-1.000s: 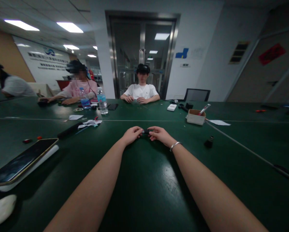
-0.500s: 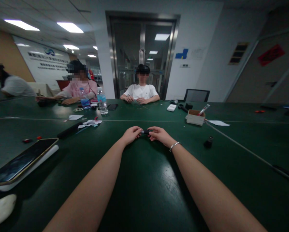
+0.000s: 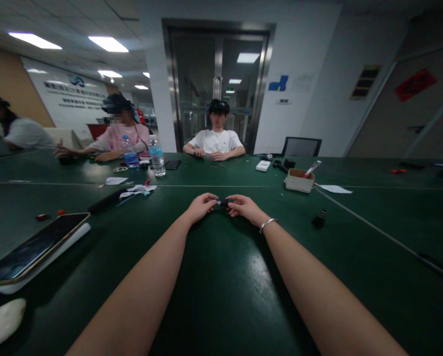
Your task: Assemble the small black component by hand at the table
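Note:
Above the dark green table (image 3: 214, 277), my two hands meet at a small black rod with a silvery end (image 3: 225, 202). My left hand (image 3: 202, 207) pinches the silvery end between thumb and fingers. On the other side, my right hand (image 3: 244, 207) has its fingers closed on the black part, and a silver bangle (image 3: 268, 225) circles that wrist. Most of the rod is covered by my fingers, so its exact kind does not show. To the right of my right hand, a small dark bottle-like object (image 3: 320, 218) sits on the table.
A phone (image 3: 39, 244) lies on a white object at left, near a white mouse-like object (image 3: 2, 321). Water bottles (image 3: 156, 155), paper scraps (image 3: 138, 189) and a small open box (image 3: 299, 181) are farther off. A person (image 3: 217, 141) sits opposite; others sit at left.
My hands and the rod stay almost in the same place. At the left, a seated person's hand has lifted slightly.

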### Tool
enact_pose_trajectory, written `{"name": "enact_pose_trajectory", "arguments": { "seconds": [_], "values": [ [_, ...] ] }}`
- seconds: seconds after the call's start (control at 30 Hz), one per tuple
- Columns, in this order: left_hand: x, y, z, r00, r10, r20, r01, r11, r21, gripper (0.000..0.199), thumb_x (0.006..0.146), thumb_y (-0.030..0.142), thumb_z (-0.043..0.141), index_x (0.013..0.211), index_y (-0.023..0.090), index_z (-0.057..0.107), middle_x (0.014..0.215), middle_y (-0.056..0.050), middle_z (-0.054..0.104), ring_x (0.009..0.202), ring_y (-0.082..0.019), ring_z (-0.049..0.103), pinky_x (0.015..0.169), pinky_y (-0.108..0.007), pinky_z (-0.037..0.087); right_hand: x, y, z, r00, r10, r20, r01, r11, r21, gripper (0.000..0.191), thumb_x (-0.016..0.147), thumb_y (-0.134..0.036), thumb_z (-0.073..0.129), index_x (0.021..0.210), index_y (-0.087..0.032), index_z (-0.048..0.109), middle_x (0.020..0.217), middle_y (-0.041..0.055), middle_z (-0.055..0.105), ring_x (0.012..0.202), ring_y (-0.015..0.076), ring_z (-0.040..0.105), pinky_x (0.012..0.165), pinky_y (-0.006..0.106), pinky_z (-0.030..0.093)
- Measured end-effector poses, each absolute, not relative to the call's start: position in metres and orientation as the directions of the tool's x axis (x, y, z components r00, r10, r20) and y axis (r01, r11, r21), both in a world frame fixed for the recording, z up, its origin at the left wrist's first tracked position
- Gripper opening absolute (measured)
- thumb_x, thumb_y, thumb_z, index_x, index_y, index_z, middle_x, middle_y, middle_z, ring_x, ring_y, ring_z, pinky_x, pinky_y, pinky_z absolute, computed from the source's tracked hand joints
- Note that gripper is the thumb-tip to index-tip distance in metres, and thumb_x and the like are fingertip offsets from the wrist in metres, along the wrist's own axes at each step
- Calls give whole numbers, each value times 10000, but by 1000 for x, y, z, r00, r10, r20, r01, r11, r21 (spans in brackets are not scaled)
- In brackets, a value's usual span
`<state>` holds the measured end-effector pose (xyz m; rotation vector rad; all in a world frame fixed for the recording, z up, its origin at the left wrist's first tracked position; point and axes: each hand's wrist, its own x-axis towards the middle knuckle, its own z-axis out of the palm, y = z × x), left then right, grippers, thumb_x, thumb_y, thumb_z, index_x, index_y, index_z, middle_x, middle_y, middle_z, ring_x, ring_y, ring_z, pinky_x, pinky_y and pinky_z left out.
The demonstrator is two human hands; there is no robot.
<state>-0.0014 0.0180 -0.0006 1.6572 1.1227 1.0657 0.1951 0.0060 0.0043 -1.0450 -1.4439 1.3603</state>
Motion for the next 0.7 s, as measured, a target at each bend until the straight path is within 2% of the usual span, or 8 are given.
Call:
{"name": "enact_pose_trajectory", "arguments": {
  "seconds": [0.2,0.4,0.7],
  "values": [
    [-3,20,-2,270,942,198,212,-259,942,244,806,319,575,969,142,617,726,-14,599,579,-79,518,528,-204,412,195,7,3,-272,961,52,21,60,-998,246,829,-59,599,1067,-120,607,661,21,663,511,74,620,505,161,558],
    [-4,19,-3,277,940,198,212,-261,942,257,731,269,660,938,136,589,690,3,588,590,-87,539,540,-208,407,195,9,2,-264,964,44,24,52,-998,251,826,-66,608,1073,-111,601,652,21,657,502,76,618,498,163,555],
    [-2,22,-5,240,957,161,224,-216,950,229,762,335,646,853,137,579,690,-8,600,580,-82,525,532,-209,403,195,7,4,-275,961,39,10,44,-999,251,824,-81,619,1073,-110,598,654,24,663,504,78,622,505,166,557]
  ]
}}
